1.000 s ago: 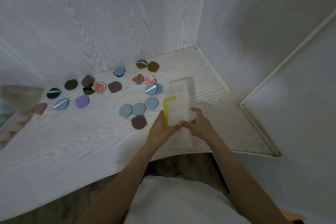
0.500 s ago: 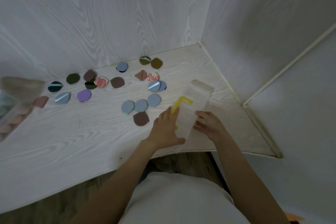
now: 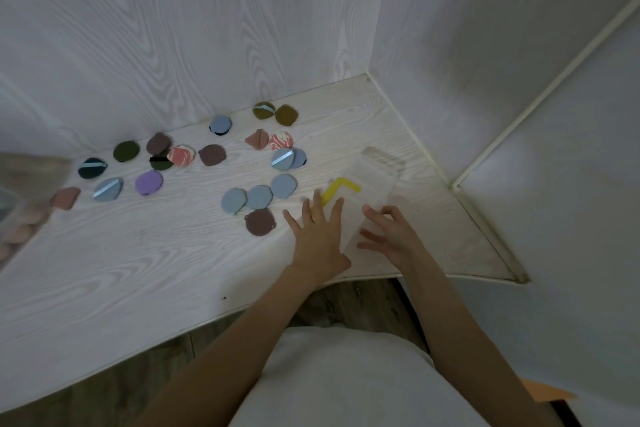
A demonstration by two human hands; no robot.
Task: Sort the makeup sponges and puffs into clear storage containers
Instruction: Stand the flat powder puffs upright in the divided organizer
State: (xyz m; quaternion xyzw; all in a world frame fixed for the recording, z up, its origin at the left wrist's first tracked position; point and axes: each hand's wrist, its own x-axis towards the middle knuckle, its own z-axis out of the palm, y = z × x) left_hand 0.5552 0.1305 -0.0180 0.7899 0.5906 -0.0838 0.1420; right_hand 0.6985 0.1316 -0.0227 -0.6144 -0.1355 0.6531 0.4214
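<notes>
Lying tilted on the white wood-grain table [image 3: 145, 274], the clear plastic container [image 3: 372, 191] sat near the front right edge, a yellow clasp [image 3: 337, 189] on its left side. The left hand [image 3: 320, 236] rested flat against the container's left side with its fingers spread and straight, fingertips reaching the yellow clasp. The right hand [image 3: 393, 236] was at the container's near right side, fingers loosely bent toward it; whether they actually gripped the plastic could not be told. Just left of the left hand lay a maroon puff [image 3: 259, 222], and beyond it a row of three light blue puffs [image 3: 259, 196]. Further puffs in olive, purple, brown, teal and marbled pink lay scattered toward the back wall. At the far left edge stood another clear container [image 3: 15, 218], blurred, with pinkish pieces inside.
</notes>
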